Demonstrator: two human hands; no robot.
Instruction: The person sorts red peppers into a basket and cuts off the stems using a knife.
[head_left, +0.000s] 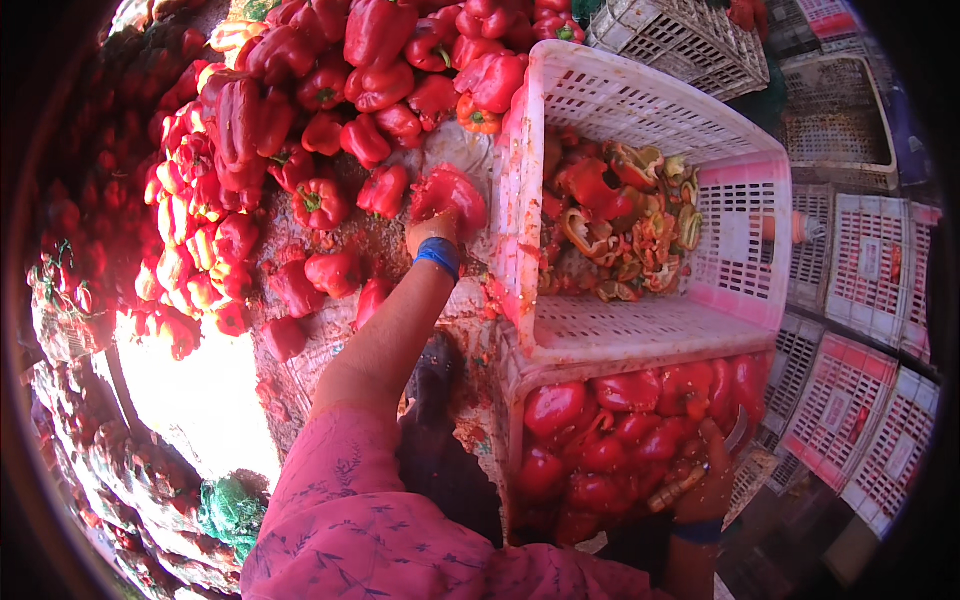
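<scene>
Stretched out ahead, my left hand (433, 227) with a blue wristband grasps a large red bell pepper (457, 193), which partly hides the fingers. At the lower right, my right hand (709, 480) grips a knife (679, 487) with a light-coloured handle and a curved blade, above a crate full of whole red peppers (626, 450). Beside the left hand, a pinkish-white plastic crate (622, 326) contains cut pepper pieces, cores and seeds (600, 217). A big heap of red bell peppers (367, 82) spreads over the ground at the upper left.
More slatted plastic crates (870, 255) stand along the right side, some with pink parts. Another dirty white crate (675, 45) is at the top, near a co-worker's hand (748, 11). Green netting (231, 510) lies at lower left. Pepper scraps and seeds litter the ground by my dark shoe (433, 375).
</scene>
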